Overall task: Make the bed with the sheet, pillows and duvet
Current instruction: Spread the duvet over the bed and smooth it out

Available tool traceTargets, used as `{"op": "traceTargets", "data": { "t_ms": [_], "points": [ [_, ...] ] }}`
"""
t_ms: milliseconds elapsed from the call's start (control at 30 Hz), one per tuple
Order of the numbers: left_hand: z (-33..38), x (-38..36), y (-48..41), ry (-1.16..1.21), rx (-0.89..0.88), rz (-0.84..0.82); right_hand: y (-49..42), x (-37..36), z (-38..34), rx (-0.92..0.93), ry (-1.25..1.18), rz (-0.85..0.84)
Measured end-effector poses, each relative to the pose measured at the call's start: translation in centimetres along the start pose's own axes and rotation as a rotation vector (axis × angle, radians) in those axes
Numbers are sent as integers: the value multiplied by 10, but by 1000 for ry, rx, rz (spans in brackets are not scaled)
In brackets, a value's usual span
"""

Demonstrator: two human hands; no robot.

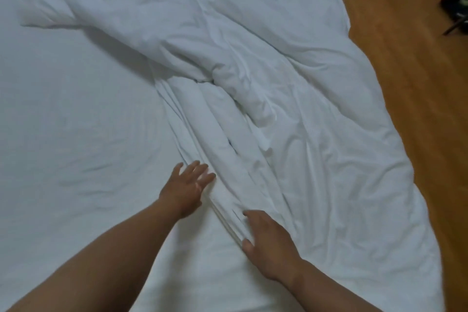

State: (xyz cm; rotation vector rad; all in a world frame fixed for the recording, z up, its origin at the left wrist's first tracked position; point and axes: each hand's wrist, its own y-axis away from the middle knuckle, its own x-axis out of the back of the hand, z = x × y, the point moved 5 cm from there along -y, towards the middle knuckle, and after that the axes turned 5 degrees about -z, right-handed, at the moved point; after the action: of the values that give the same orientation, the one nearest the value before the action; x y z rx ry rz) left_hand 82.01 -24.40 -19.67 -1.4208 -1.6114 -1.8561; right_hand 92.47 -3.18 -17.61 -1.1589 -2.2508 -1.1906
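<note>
Head view: looking down, wide angle.
Sheet (63, 121): white, lies flat at left, lightly creased.
Left hand (188, 186): of the two hands, this one is spread wide, fingertips touching the duvet's folded edge.
Duvet (291, 71): white, bunched in long folds, centre to right.
Right hand (268, 238): flat on the folds, gripping nothing.
Floor (405, 83): wood, far right.

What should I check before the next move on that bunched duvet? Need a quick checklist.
1. Touch of left hand on the duvet folds: ok, straight fingers lie against the bunched edge.
2. Grip of right hand on the folds: cannot tell, fingertips are hidden in the cloth.
3. Spread of the duvet: not ok, it is bunched in a diagonal ridge.
4. Overhang: not ok, the right edge hangs off the bed over the wooden floor.
5. State of the sheet: ok, only light creases.
</note>
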Motion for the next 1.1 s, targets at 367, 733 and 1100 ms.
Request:
{"op": "traceTargets", "data": {
  "t_ms": [367,733,1100],
  "points": [
    [-90,-8,-124,-99,-270,286,-145,-48,-24,-261,192,396],
    [-110,-71,28,-33,-270,229,-78,-130,-70,-130,177,128],
    [-36,-185,200,64,-437,165,54,-195,-100,-189,340,198]
  ]
}}
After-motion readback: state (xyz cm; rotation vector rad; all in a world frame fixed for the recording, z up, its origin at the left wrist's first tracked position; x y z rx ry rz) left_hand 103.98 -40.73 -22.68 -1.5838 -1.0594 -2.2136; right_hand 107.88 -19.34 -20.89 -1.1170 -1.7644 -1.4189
